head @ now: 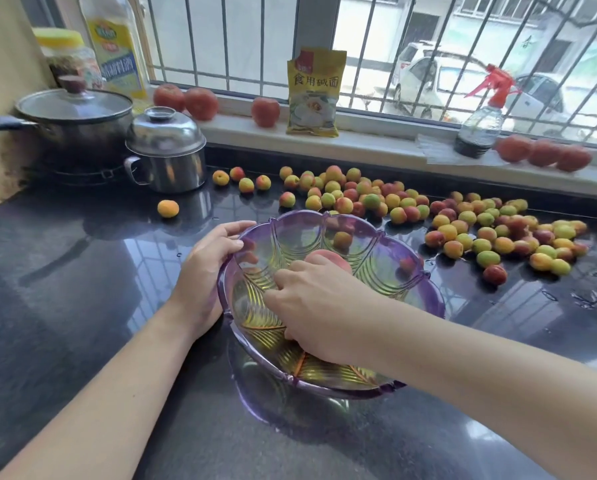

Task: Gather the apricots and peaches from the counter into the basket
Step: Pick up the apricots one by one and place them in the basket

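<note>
Gripping the scalloped purple basket (328,382) rim, left hand (203,275); right hand (321,306) cups a peach (331,261).

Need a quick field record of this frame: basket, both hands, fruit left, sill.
basket: purple translucent basket on dark counter, tilted
left hand: left hand grips the basket's left rim
right hand: right hand inside the basket, on a peach
fruit left: apricots spread over the counter behind and to the right
sill: larger peaches, yellow packet, spray bottle

Lidded pan (74,114), small steel pot (165,152), oil bottle (115,46), yellow packet (314,93), spray bottle (480,124)
</note>
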The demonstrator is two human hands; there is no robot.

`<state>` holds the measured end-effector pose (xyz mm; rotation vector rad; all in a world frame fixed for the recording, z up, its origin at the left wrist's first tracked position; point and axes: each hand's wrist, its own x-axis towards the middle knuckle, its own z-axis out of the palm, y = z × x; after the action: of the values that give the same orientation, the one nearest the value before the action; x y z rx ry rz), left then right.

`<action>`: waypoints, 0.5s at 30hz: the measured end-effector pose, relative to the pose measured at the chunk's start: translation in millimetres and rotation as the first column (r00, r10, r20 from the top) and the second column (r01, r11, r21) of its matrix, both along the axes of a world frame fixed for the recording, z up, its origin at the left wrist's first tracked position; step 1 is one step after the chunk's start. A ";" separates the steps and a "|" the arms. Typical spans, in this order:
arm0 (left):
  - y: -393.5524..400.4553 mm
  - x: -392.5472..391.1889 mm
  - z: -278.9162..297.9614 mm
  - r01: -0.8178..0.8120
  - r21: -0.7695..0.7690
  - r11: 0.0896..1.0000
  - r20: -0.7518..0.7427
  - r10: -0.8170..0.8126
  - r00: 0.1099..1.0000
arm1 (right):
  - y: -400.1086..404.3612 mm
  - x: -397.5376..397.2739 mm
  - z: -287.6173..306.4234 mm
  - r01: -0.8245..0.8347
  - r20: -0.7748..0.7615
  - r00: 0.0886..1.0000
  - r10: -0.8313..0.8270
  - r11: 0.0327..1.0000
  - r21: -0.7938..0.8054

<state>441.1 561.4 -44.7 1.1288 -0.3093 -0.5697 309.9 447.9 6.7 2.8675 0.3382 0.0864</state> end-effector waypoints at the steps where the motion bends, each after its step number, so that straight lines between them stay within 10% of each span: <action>1: 0.0 0.1 0.0 0.001 0.000 1.000 0.000 -0.001 1.000 | 0.5 -1.0 -0.4 0.001 0.001 1.000 -0.001 1.000 -0.009; 9: 2.5 0.3 -0.5 0.008 0.023 1.000 0.011 -0.008 1.000 | -30.4 -6.8 29.2 0.137 0.085 0.981 -0.176 0.929 0.343; 15: 3.2 1.4 -4.3 0.057 -0.009 0.998 0.042 -0.056 0.998 | -129.8 -9.1 38.3 0.404 0.195 0.737 -0.648 0.652 0.641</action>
<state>442.6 564.5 -49.0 1.1260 -0.3807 -0.5941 300.8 318.1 45.0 3.2451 -0.7789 0.7895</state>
